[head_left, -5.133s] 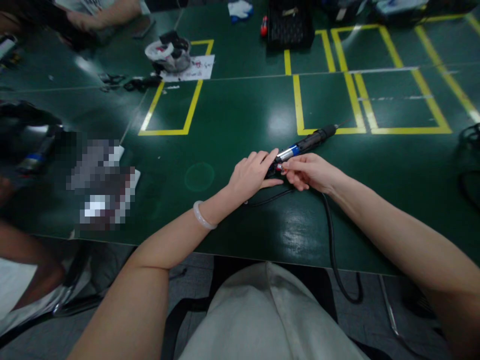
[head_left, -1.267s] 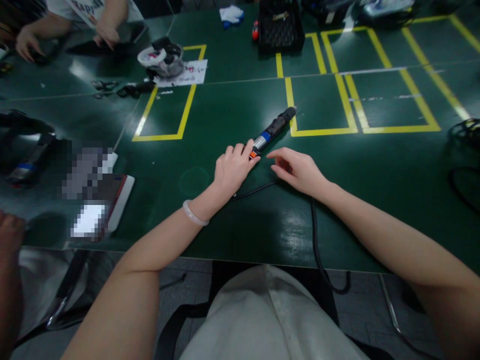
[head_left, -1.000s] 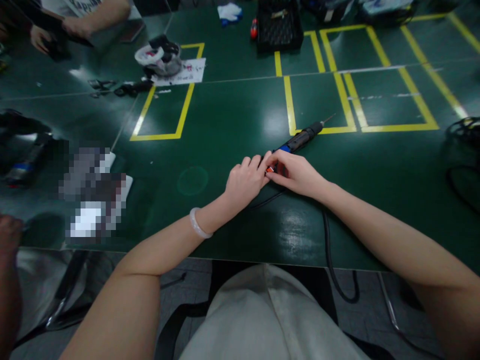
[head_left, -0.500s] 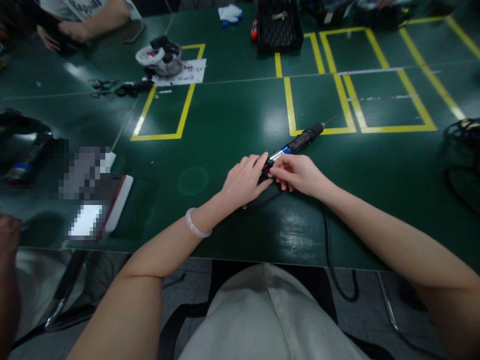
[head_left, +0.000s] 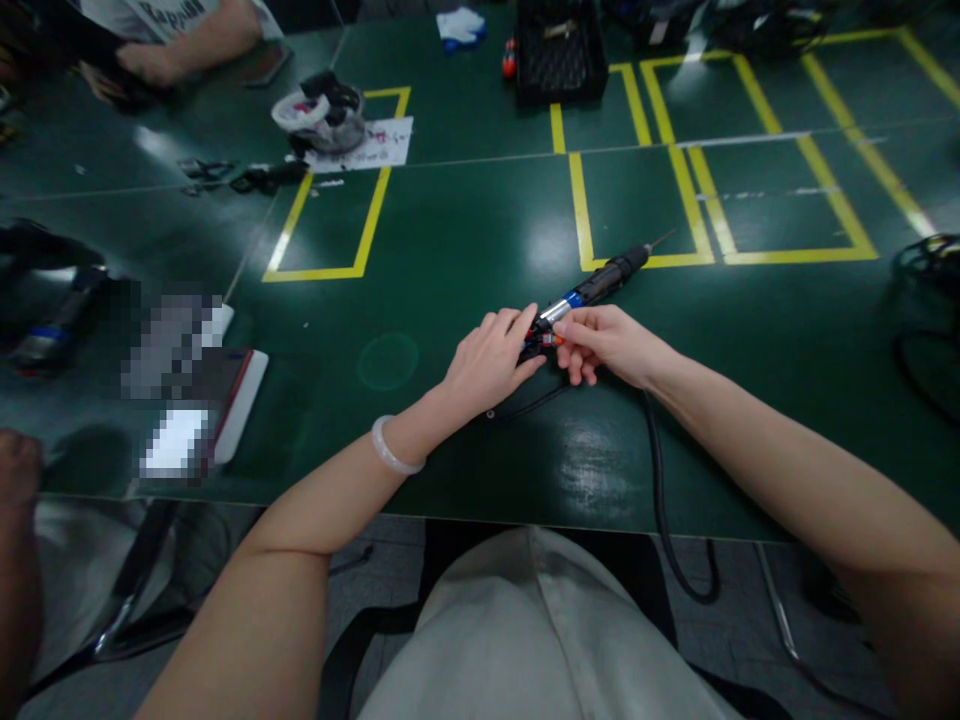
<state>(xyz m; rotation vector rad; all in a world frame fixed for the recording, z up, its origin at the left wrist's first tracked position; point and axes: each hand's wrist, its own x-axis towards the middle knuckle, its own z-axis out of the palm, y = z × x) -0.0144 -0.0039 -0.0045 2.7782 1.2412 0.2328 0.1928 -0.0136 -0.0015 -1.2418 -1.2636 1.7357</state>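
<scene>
An electric screwdriver (head_left: 592, 288), black with a blue band and a bare metal section, lies slantwise on the green table, its thin bit pointing up and to the right. My left hand (head_left: 491, 360) is wrapped over its rear end, where red and dark parts like wiring show between thumb and fingers. My right hand (head_left: 611, 345) is beside it, thumb and forefinger pinched at a small orange-red piece (head_left: 556, 340) by those parts. Its other fingers are curled loosely. A black cable (head_left: 656, 470) runs under my right forearm and off the table edge.
Yellow tape frames (head_left: 645, 262) mark the table. A black crate (head_left: 559, 75) stands at the back, near a blue and white glove (head_left: 460, 28). A round pale container (head_left: 322, 115) sits on paper at left. Phones (head_left: 240, 405) lie at left; a co-worker's hands (head_left: 142, 65) are at top left.
My right hand has drawn slightly to the right, uncovering the orange-red piece at its fingertips. My left hand and the screwdriver stay in place.
</scene>
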